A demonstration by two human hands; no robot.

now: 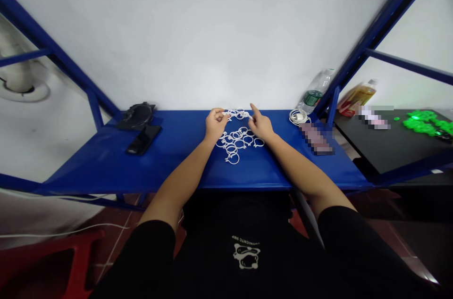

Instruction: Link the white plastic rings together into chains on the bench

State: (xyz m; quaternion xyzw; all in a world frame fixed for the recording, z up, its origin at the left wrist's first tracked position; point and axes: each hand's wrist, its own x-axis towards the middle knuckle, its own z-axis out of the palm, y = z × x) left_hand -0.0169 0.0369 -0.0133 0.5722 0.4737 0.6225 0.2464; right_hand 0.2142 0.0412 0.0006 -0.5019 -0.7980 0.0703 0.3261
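A loose heap of several white plastic rings [238, 141] lies on the blue table [177, 157] in front of me. My left hand [215, 123] is closed in a pinch on a white ring piece at the far edge of the heap. My right hand [261, 124] pinches the other end of the same white piece [238, 113], with its index finger sticking up. Both hands hover just above the heap, close to the white wall.
A black phone [143, 139] and a black pouch [137, 115] lie at the table's left. A coiled white cable [297, 116] and a clear bottle [314, 91] sit at the right. A black table [389, 148] further right holds green parts [424, 123]. Blue frame struts flank both sides.
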